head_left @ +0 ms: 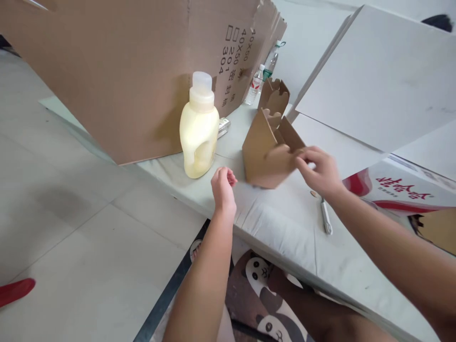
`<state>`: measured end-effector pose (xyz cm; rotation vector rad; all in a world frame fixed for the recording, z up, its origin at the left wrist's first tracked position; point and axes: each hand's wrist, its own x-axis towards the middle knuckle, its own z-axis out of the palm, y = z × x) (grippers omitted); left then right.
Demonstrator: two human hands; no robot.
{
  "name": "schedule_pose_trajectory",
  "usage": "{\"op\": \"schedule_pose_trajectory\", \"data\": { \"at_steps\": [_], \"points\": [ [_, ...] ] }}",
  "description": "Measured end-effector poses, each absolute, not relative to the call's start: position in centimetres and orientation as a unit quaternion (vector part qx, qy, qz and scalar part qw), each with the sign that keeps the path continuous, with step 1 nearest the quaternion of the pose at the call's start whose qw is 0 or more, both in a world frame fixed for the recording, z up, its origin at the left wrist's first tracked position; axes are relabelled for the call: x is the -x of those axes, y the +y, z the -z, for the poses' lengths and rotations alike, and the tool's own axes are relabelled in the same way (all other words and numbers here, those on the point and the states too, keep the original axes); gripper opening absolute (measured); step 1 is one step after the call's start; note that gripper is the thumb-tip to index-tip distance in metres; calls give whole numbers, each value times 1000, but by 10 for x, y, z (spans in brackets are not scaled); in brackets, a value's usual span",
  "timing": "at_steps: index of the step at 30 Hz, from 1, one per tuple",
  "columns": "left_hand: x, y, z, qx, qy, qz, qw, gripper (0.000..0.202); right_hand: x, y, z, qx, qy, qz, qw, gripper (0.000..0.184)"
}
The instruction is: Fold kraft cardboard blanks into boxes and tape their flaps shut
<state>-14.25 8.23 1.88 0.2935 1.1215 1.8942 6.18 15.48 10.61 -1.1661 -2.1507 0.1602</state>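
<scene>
My right hand (pixel 318 172) pinches the near upper edge of a small open-topped cardboard box (pixel 261 154) with wavy cut flaps. The box stands on the covered table and is a little blurred at its near side. My left hand (pixel 223 186) is raised just left of the box, apart from it, its fingers curled in with nothing visible in them. A pale yellow jug-shaped bottle (pixel 199 130) with a handle and a whitish cap stands upright just beyond my left hand. A second cut cardboard piece (pixel 274 97) is behind the box.
A large cardboard carton (pixel 142 80) rises at the left back. Two plastic water bottles (pixel 254 85) stand beside it. A utility knife (pixel 326 216) lies right of the box. A big white panel (pixel 377 80) and a red-and-white printed carton (pixel 402 185) are at the right.
</scene>
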Motion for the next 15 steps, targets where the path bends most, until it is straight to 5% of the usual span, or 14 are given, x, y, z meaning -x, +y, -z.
{"op": "schedule_pose_trajectory", "data": {
  "at_steps": [3,7,11,15],
  "points": [
    [141,77,-16,-210,460,-783,363,19,-121,80,-93,439,-799,-21,411,22],
    [125,67,-24,-422,367,-712,425,47,-174,11,-58,498,-725,-20,475,30],
    [107,61,-30,-525,297,-619,503,62,-186,3,-29,514,-624,-146,570,5],
    [104,65,-29,-573,280,-577,510,68,-185,24,-16,536,-604,-216,549,25]
  ]
}}
